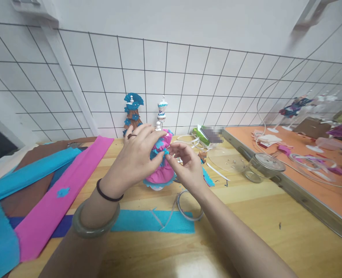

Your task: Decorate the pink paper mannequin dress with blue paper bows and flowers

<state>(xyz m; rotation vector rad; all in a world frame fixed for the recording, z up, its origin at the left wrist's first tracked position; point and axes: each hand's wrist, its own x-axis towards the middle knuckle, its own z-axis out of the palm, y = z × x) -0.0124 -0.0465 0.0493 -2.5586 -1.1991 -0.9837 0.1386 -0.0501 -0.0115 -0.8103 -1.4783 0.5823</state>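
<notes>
Pinching at the waist of a small dress form point(160, 175) in pink and blue crepe, the thumb and fingers point(175, 164) of the right hand point(191, 164) appear closed on its gathered blue band. The left hand point(138, 150) arches over it from the other side, thumb on the band and fingers around the upper part; how firmly they grip behind cannot be told. This hold probably steadies the upright form while keeping the gathers pressed flat. The form stands on the bench point(246, 227) just ahead of the wrists, partly hidden by the left hand.

Nearer the person, a tape roll point(180, 204) overlaps a blue crepe strip point(153, 222), perhaps kept there for easy reach. On the left, a pink strip point(84, 172) bearing a blue flower point(63, 192) lies across brown crepe point(29, 185). Behind, a brown-and-blue form point(133, 116) and a white one point(161, 112) stand by the gridded wall point(176, 83), limiting room there. To the right, a clear container point(265, 166) sits against the orange board's raised edge point(251, 158), seemingly outside the elbow's way.
</notes>
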